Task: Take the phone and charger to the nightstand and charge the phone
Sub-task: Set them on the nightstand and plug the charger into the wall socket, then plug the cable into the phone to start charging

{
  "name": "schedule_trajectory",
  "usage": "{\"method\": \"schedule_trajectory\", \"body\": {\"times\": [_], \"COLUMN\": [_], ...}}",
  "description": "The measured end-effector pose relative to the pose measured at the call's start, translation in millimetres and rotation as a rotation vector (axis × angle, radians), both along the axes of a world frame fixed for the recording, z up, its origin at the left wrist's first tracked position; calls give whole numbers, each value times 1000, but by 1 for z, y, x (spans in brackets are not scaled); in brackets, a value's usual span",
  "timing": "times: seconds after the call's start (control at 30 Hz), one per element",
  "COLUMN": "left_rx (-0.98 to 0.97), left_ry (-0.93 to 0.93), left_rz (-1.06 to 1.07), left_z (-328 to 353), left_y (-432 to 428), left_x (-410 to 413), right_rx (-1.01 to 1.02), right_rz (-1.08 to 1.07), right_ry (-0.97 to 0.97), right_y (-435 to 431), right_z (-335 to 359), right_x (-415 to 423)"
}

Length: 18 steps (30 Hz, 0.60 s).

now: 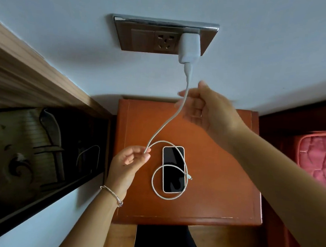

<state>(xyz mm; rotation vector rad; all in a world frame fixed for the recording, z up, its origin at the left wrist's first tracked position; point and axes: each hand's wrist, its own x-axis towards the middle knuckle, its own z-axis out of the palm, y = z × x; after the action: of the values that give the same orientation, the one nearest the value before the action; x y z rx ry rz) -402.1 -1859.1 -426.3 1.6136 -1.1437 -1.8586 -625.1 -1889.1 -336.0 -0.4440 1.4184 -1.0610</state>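
We have the charger point(189, 47) plugged in, phone point(173, 169) on the desk point(223, 167); left grip point(130, 159) pinches the cable point(163, 127), right grip point(208, 109) too blurred to tell; phone not yet connected.

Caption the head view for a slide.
Charger in the wall socket; left hand pinches the cable beside the phone on the nightstand.

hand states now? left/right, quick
Left hand: pinching the cable.
Right hand: blurred, fingers curled beside the cable; whether it grips cannot be told.
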Motion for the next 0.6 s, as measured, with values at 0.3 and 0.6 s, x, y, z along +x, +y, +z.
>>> {"method": "schedule_trajectory", "body": {"times": [0.3, 0.6], "left_rx": [18, 141], "left_ry": [-212, -278], "left_rz": [-27, 146], "left_z": [-34, -74], "left_y": [11, 26], "left_x": [12, 18], "right_rx": [444, 565], "right_rz": [87, 374], "right_ry": [281, 637], "right_y": [122, 159], "right_z": [-122, -180], "right_x": [-14, -15]}}
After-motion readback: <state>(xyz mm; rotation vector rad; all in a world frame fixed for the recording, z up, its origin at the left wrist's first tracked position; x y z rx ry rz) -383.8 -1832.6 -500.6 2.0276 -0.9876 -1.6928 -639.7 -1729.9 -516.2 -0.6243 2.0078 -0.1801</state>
